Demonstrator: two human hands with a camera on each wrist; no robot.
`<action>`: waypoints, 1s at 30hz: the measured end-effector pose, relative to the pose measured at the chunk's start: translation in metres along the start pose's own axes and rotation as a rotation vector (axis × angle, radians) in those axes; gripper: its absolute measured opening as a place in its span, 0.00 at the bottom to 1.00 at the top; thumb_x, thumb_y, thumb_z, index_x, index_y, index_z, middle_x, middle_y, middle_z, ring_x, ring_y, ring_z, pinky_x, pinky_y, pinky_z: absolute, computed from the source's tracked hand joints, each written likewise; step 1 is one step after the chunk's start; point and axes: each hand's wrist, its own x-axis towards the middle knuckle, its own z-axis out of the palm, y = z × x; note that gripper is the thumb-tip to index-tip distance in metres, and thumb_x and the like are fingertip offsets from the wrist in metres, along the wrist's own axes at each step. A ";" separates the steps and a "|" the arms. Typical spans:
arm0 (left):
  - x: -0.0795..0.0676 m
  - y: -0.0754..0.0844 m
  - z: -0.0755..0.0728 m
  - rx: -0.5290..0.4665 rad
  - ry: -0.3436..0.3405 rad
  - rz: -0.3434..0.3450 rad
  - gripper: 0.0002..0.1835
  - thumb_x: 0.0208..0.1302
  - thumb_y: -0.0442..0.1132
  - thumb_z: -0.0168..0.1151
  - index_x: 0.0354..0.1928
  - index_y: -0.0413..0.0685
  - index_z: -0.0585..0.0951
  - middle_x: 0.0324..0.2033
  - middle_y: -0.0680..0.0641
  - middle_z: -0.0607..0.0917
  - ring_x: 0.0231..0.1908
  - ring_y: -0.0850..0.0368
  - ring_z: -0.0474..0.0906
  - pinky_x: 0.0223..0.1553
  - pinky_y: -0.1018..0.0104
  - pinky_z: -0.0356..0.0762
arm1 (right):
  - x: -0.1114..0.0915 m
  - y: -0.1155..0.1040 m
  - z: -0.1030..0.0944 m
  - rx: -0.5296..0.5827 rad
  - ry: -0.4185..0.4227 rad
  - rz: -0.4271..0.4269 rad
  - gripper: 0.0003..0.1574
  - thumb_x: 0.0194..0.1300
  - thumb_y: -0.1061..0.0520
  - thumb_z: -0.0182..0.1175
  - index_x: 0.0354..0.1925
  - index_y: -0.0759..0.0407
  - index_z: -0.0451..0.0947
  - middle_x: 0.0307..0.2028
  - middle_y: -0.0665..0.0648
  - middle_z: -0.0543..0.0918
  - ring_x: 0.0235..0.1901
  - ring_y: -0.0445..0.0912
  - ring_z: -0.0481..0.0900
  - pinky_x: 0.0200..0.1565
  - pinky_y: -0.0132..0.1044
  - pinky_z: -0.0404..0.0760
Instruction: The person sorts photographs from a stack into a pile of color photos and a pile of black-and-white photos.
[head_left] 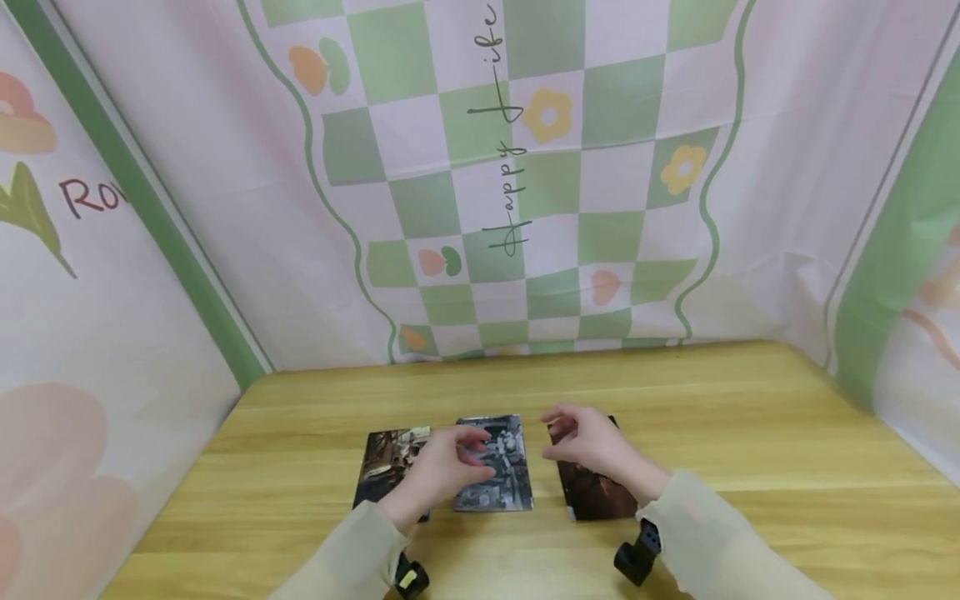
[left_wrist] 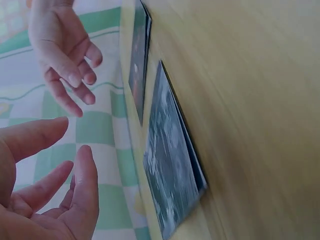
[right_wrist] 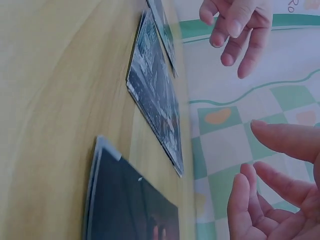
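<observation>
Three picture cards lie in a row on the wooden table. The left one shows a brown and dark print, the middle one a black-and-white scene, and the right one a dark reddish image. Over the gap between the left and middle cards hovers my left hand, fingers loosely bent and apart from the thumb, holding nothing. My right hand is raised above the upper part of the right card, also with nothing in it. Seen from the left wrist, the middle card has layered edges, slightly parted at one side.
The wooden table extends around the cards. Behind it hangs a green-checked cloth with flowers and lettering, and printed cloth also hangs along both sides. Small black cameras sit on the wrists below the sleeves.
</observation>
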 end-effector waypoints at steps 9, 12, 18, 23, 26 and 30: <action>0.003 0.010 0.021 -0.096 -0.005 0.036 0.23 0.53 0.31 0.69 0.52 0.36 0.77 0.42 0.39 0.81 0.35 0.57 0.79 0.33 0.70 0.80 | -0.010 0.014 -0.004 0.024 0.027 -0.041 0.26 0.53 0.64 0.68 0.51 0.69 0.74 0.39 0.62 0.80 0.34 0.46 0.76 0.32 0.35 0.79; 0.003 0.014 0.027 -0.141 -0.016 0.030 0.23 0.53 0.30 0.69 0.52 0.35 0.77 0.42 0.39 0.81 0.36 0.56 0.79 0.34 0.69 0.81 | -0.014 0.019 -0.009 0.022 0.021 -0.033 0.27 0.55 0.62 0.67 0.52 0.69 0.73 0.42 0.63 0.79 0.36 0.47 0.77 0.34 0.36 0.79; 0.003 0.019 0.037 -0.181 -0.049 0.010 0.22 0.54 0.30 0.68 0.52 0.37 0.78 0.42 0.40 0.80 0.36 0.56 0.80 0.34 0.67 0.81 | -0.023 0.030 -0.020 0.093 0.003 0.007 0.28 0.56 0.63 0.66 0.54 0.73 0.70 0.44 0.68 0.78 0.32 0.46 0.77 0.28 0.37 0.81; 0.006 0.020 0.048 -0.205 -0.060 0.011 0.22 0.53 0.30 0.68 0.52 0.37 0.78 0.42 0.41 0.81 0.35 0.58 0.80 0.34 0.71 0.80 | -0.028 0.042 -0.028 0.091 0.017 0.015 0.28 0.54 0.64 0.66 0.52 0.75 0.71 0.43 0.69 0.78 0.32 0.45 0.78 0.31 0.34 0.81; 0.008 0.019 0.056 -0.217 -0.050 0.020 0.21 0.51 0.29 0.68 0.50 0.36 0.79 0.41 0.41 0.82 0.35 0.59 0.80 0.34 0.72 0.80 | -0.031 0.049 -0.034 0.076 0.018 0.019 0.28 0.53 0.63 0.66 0.51 0.74 0.71 0.42 0.68 0.78 0.35 0.47 0.80 0.33 0.33 0.81; 0.009 0.020 0.063 -0.234 -0.050 0.006 0.21 0.51 0.29 0.69 0.49 0.37 0.79 0.41 0.42 0.82 0.36 0.58 0.80 0.34 0.71 0.81 | -0.035 0.057 -0.041 0.059 0.024 0.033 0.29 0.54 0.62 0.67 0.52 0.74 0.71 0.43 0.67 0.78 0.39 0.51 0.81 0.35 0.34 0.81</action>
